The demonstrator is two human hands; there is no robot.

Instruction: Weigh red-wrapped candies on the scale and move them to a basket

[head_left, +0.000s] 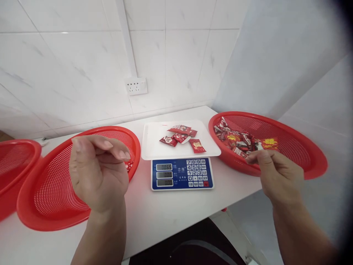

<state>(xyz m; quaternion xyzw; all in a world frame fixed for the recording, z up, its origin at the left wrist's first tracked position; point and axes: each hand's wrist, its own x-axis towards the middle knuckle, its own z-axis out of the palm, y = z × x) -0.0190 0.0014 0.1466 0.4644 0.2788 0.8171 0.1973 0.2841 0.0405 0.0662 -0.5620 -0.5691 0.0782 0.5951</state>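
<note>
Several red packets (pixel 232 138) in basket (pixel 317 166), beside right hand (pixel 281 176).

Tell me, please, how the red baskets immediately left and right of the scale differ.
The right basket shows a heap of packets; the left basket shows mostly bare mesh. The left hand hides part of the left basket; the right hand overlaps the right basket's near rim. Both are red and perforated.

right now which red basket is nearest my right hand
The rightmost basket: your right hand is at its near rim. The middle basket and leftmost basket stand left of the scale.
</note>
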